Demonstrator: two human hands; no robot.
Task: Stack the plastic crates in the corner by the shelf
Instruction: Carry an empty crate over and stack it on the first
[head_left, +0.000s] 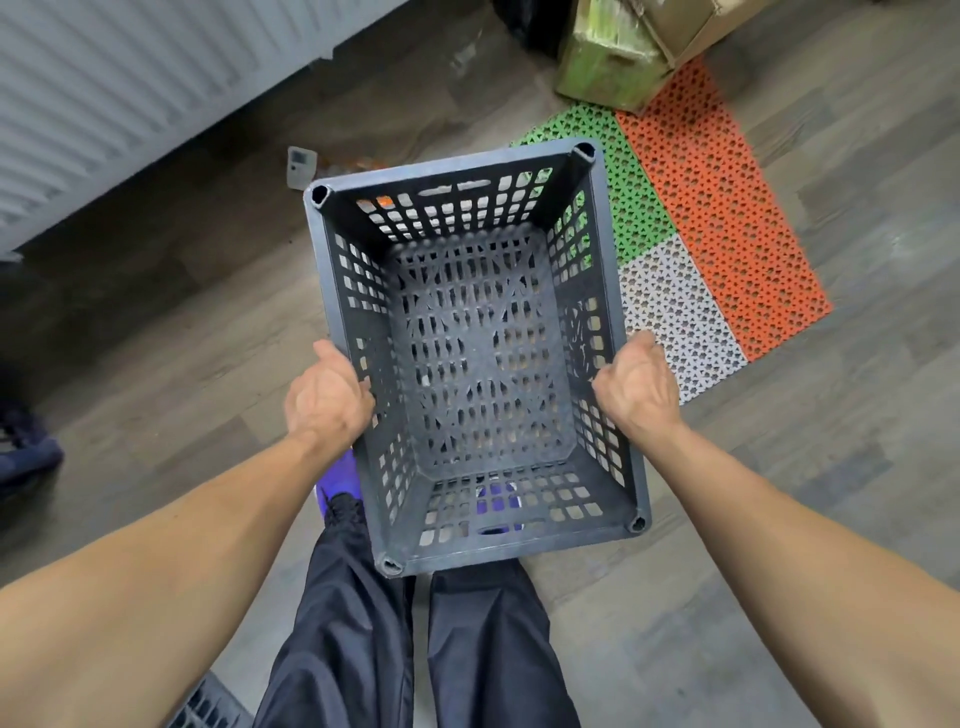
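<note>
A dark grey plastic crate (475, 358) with perforated walls and floor is held in the air in front of my legs, its open top facing me. It is empty. My left hand (327, 397) grips the rim of its left long side. My right hand (636, 389) grips the rim of the right long side. Through the crate's holes I see the wood-look floor and a purple shoe. Part of another dark crate (208, 706) shows at the bottom edge, beside my left leg.
A green, orange and white perforated floor mat (711, 218) lies ahead on the right, with cardboard boxes (623, 57) at its far end. A white ribbed unit (104, 93) fills the upper left. A dark blue object (26, 452) sits at the left edge.
</note>
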